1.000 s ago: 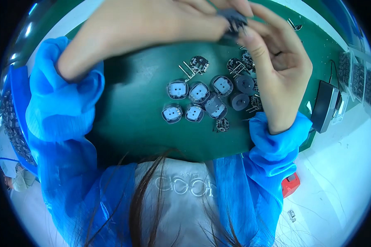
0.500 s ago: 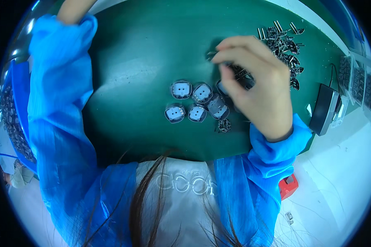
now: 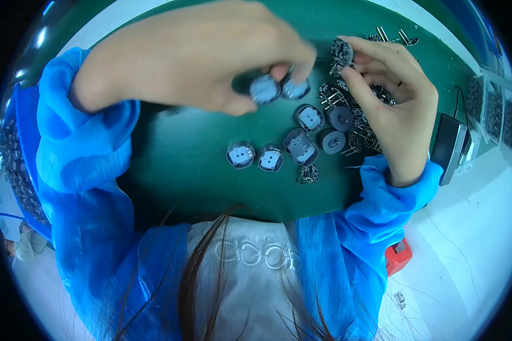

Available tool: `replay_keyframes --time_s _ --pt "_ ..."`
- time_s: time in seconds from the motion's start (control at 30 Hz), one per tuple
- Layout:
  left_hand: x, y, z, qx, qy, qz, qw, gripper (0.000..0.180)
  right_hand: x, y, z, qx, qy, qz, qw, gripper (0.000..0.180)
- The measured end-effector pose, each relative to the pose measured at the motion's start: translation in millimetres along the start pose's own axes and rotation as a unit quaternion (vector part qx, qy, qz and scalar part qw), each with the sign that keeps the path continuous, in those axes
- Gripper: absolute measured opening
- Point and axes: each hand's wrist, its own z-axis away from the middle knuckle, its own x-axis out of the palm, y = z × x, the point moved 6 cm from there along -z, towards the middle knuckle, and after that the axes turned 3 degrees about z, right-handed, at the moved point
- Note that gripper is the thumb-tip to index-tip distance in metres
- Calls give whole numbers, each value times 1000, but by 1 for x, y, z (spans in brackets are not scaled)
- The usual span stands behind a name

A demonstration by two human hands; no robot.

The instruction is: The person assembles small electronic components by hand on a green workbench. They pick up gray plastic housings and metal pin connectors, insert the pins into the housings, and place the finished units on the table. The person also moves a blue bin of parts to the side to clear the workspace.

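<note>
Sleeves of shiny blue cloth (image 3: pixel 88 142), bunched at the wrists, frame the smooth green counter (image 3: pixel 182 182) before us. Both hands are occupied. Our left hand (image 3: pixel 227 57), blurred, grips two round grey housings with pale blue faces (image 3: pixel 265 90), side by side and raised off the counter. Our right hand (image 3: pixel 395 116) pinches a small round black circuit board (image 3: pixel 342 52) between thumb and fingertips, its other fingers loosely curled.

On the counter, nearer us than the left hand, lie four more pale-faced grey housings (image 3: pixel 240 155). Just right of them sit two dark grey round caps (image 3: pixel 333 141), one beyond the other. A lone black circuit board with fine leads (image 3: pixel 309 174) lies on our side of the housings. Beside the caps, we see a heap of black circuit boards with metal pins (image 3: pixel 367 129), partly hidden by our right hand. Farther right stands a flat black box (image 3: pixel 446 148).
</note>
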Motion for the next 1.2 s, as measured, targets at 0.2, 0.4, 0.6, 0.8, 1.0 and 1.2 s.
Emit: replay_keyframes --time_s 0.2,0.4,0.6,0.8,1.0,1.2 --pt "-22 2 -3 -68 71 137 986 30 -6 -4 1 -46 -25 54 997 37" --pt "-20 -7 -2 -89 89 220 967 33 -12 -11 0 -56 -11 36 998 33" --pt "-19 4 -6 -68 114 172 976 39 -13 -12 4 -61 0 -115 992 21" --pt "-13 -10 -8 -63 133 329 933 37 -3 -20 7 -68 54 -140 986 20" --pt "-10 -5 -3 -116 141 381 906 38 -2 -26 4 -119 116 -13 986 17" --pt "-10 -5 -5 -120 138 396 900 37 -3 -32 6 -142 149 50 977 14"
